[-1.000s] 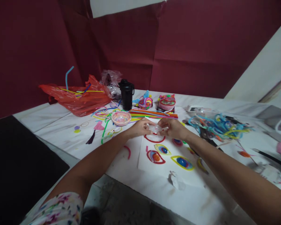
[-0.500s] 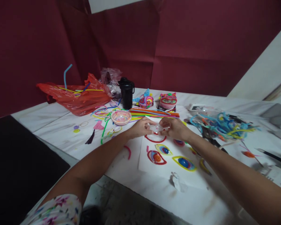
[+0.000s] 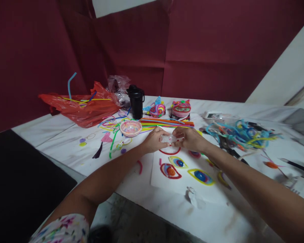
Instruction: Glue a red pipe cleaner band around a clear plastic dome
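Observation:
My left hand (image 3: pixel 154 140) and my right hand (image 3: pixel 189 139) meet above a white paper sheet (image 3: pixel 162 184). Between their fingertips they pinch a small, whitish see-through piece (image 3: pixel 169 138), whose kind is too blurred to make out. A curved red strip (image 3: pixel 171 152) lies on the sheet just below my fingers. Nearer to me on the paper are a red-rimmed eye shape (image 3: pixel 170 171), a smaller yellow-rimmed eye shape (image 3: pixel 178 162) and a larger yellow-rimmed one (image 3: pixel 201 177). My right forearm partly covers more colourful pieces.
Behind my hands lie a bundle of coloured pipe cleaners (image 3: pixel 167 123), a pink bowl (image 3: pixel 130 128), a black bottle (image 3: pixel 136 103) and two decorated figures (image 3: pixel 181 109). A red plastic bag (image 3: pixel 83 111) is at left. Tangled blue strips (image 3: pixel 239 135) lie right; crumpled paper (image 3: pixel 192 195) sits in front.
My hands stay together around the see-through piece, with only slight finger movement. The whole view has shifted a little.

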Demonstrator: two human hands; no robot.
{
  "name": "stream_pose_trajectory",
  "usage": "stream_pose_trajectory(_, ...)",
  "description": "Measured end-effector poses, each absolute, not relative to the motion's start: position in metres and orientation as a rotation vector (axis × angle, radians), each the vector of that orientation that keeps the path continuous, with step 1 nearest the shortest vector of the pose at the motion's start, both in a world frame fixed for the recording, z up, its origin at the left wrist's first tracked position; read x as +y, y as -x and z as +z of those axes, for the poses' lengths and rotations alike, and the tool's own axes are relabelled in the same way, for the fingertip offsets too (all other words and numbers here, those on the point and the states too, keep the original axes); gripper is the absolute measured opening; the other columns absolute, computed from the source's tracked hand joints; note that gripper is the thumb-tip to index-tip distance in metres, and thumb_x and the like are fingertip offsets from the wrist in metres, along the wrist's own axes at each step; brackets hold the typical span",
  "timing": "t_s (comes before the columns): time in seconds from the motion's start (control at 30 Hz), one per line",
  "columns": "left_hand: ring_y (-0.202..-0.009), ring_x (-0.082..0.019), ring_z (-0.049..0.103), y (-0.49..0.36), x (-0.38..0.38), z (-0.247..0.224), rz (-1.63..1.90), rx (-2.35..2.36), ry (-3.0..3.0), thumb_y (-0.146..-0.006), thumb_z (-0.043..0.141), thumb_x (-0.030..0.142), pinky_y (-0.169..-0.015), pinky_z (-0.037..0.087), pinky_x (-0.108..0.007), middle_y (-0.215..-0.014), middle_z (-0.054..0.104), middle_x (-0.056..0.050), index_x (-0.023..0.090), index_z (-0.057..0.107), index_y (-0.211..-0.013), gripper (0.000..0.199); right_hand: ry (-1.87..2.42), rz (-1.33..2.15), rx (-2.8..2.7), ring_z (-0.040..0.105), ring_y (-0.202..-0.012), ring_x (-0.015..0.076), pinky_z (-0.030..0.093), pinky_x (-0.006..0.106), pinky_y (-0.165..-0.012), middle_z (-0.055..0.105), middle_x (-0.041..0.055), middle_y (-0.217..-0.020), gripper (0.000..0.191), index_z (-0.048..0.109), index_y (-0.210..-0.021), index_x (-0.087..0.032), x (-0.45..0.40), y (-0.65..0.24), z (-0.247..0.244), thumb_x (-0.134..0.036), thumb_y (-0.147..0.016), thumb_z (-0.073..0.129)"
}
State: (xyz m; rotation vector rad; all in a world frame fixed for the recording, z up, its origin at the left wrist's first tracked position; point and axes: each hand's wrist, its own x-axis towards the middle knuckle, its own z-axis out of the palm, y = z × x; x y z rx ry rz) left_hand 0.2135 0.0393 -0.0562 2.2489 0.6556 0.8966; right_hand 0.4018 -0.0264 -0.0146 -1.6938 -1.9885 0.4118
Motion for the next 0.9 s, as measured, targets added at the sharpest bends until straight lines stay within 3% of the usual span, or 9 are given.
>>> stream_pose_trajectory(0.2,-0.062,-0.005,0.046,-0.211,0.039,-0.055,0.893,0.649,-2.261,-0.064,0.071,0.021,-0.058,0.046,-0.023,-0.096,0.046,-0.001,0.017,0.064,-0.098,0.035,1.604,0.54,-2.012,0.066,-0.083,0.0217,0.052,0.031,-0.068,0.067,0.0049,-0.091,0.038,0.061,-0.092,-0.02,-0.022,-0.408,-0.011,-0.028,-0.059,0.076)
stream_pose_trajectory(0.53,-0.058,-0.004,0.045,-0.212,0.038,-0.053,0.871,0.692,-2.265,-0.064,0.071,0.02,-0.058,0.045,-0.024,-0.095,0.046,-0.001,0.016,0.064,-0.098,0.034,1.472,0.657,-1.918,0.065,-0.086,0.0232,0.054,0.038,-0.078,0.066,0.0066,-0.095,0.038,0.061,-0.092,-0.019,-0.015,-0.418,-0.025,-0.024,-0.056,0.074)
stream_pose_trajectory(0.9,-0.06,-0.004,0.046,-0.209,0.041,-0.053,0.856,0.641,-2.17,-0.066,0.072,0.021,-0.059,0.045,-0.023,-0.097,0.046,-0.002,0.018,0.065,-0.099,0.034,1.356,0.798,-1.868,0.066,-0.083,0.0201,0.055,0.033,-0.075,0.066,0.0055,-0.092,0.03,0.06,-0.086,-0.018,-0.013,-0.423,-0.027,-0.019,-0.057,0.069)
